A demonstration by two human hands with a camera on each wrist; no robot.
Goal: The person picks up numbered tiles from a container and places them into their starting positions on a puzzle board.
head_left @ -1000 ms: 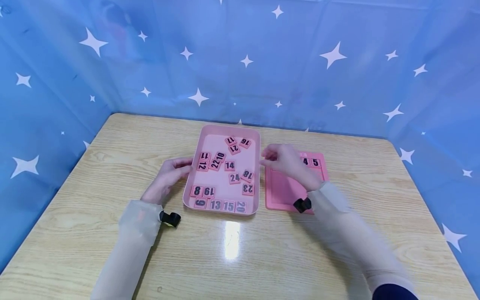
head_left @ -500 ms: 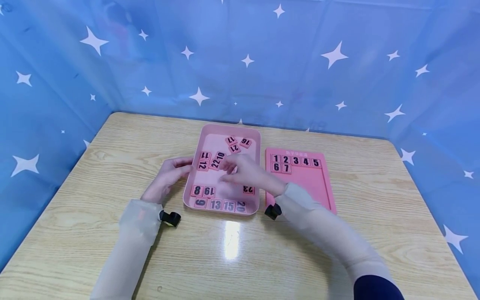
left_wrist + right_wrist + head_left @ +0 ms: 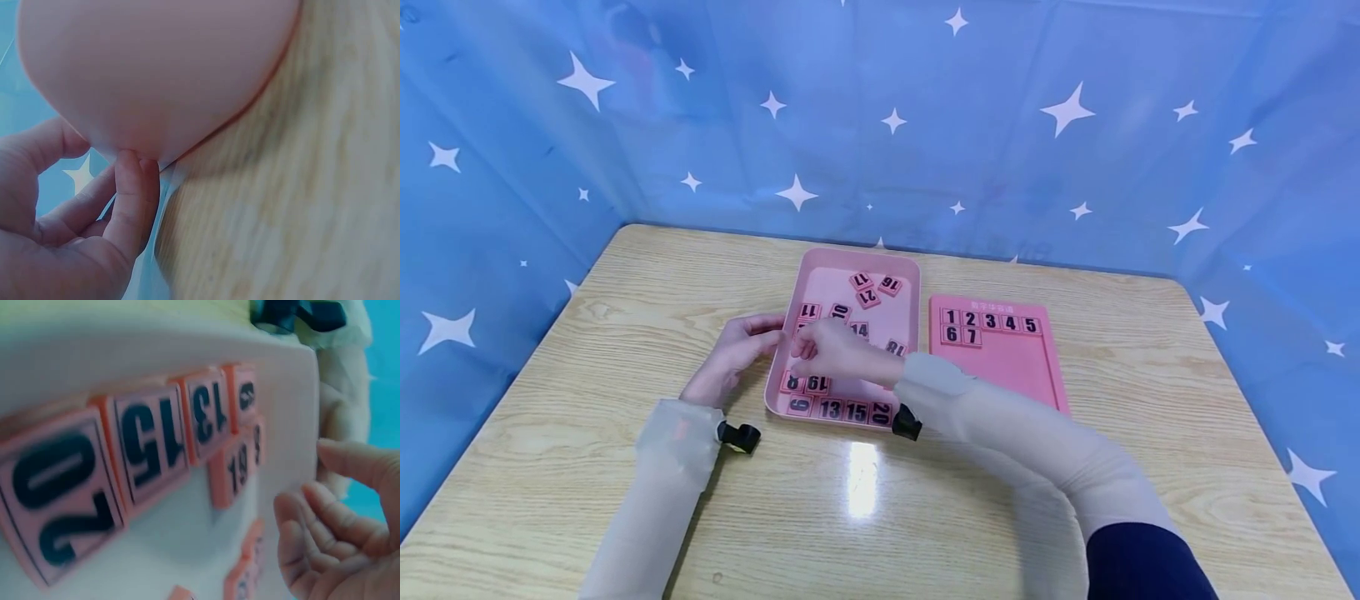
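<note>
— While the worktop (image 3: 625,467) carries it all, what sits where?

— A pink tray (image 3: 907,283) lies mid-worktop, a pink number board (image 3: 1015,375) just beside its right edge, rows started at the far edge.

— And the hands?

— The left hand (image 3: 733,354) has fingers curled against the tray's left rim. The right hand (image 3: 831,350) hovers over the tray's left side, fingers loosely bent, holding nothing I can see.

— The number tiles (image 3: 147,440)?

— Loose in the tray, several along its near edge. They look light, stiff and slick; pinch one by its opposite edges.
</note>
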